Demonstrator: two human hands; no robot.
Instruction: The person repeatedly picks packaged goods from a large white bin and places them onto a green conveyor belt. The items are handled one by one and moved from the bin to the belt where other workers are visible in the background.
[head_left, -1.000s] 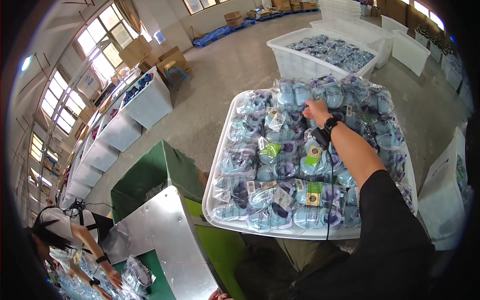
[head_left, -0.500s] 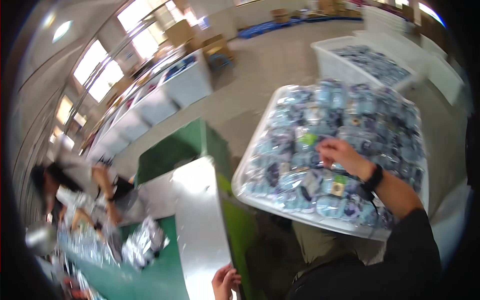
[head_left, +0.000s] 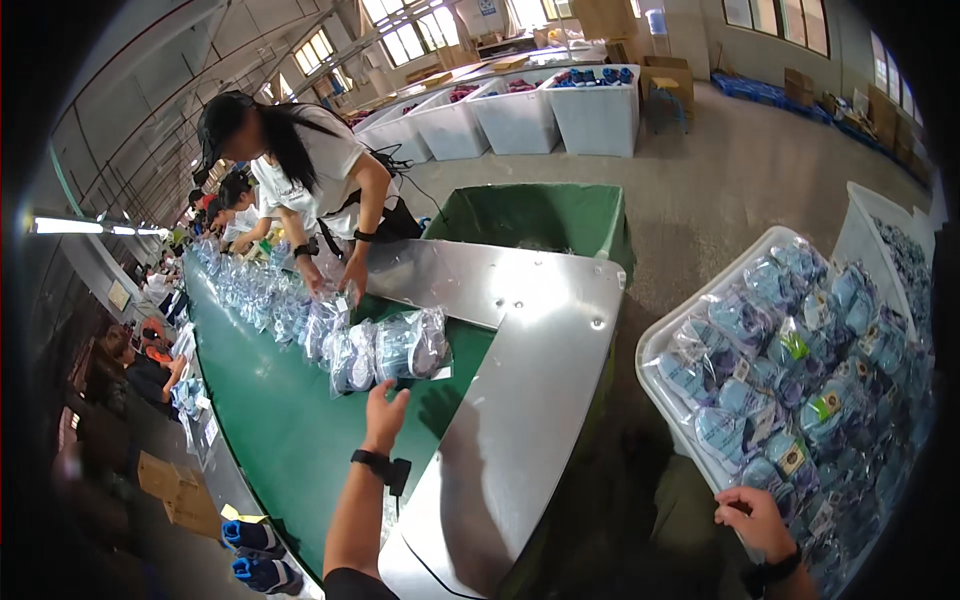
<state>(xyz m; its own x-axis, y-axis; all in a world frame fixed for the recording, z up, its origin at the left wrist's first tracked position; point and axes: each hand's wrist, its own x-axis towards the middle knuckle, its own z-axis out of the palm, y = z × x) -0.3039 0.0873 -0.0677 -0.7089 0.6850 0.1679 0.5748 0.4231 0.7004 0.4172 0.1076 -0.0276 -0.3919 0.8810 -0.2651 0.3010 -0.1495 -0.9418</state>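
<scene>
My left hand [head_left: 384, 418] reaches over the green conveyor belt [head_left: 270, 440], its fingers apart and holding nothing. Just beyond its fingertips lies a pair of grey-white shoes in a clear plastic bag [head_left: 412, 345], beside another bagged pair [head_left: 352, 362]. At the near left rim of a white tray [head_left: 668, 410] is my right hand [head_left: 757, 524], fingers curled in; what they hold, if anything, is hidden. Bagged light-blue and purple shoes [head_left: 745, 400], some with green tags, fill the tray.
A co-worker [head_left: 320, 175] bends over the belt, both hands on bagged shoes. A metal ledge [head_left: 540, 370] borders the belt, with a green bin [head_left: 540, 215] behind it. White bins [head_left: 595, 115] line the back. Blue shoes [head_left: 262, 555] sit at lower left.
My view has swung left toward the belt. My left hand has gone from the metal ledge to above the belt. My right hand has moved from over the bagged shoes to the tray's near rim.
</scene>
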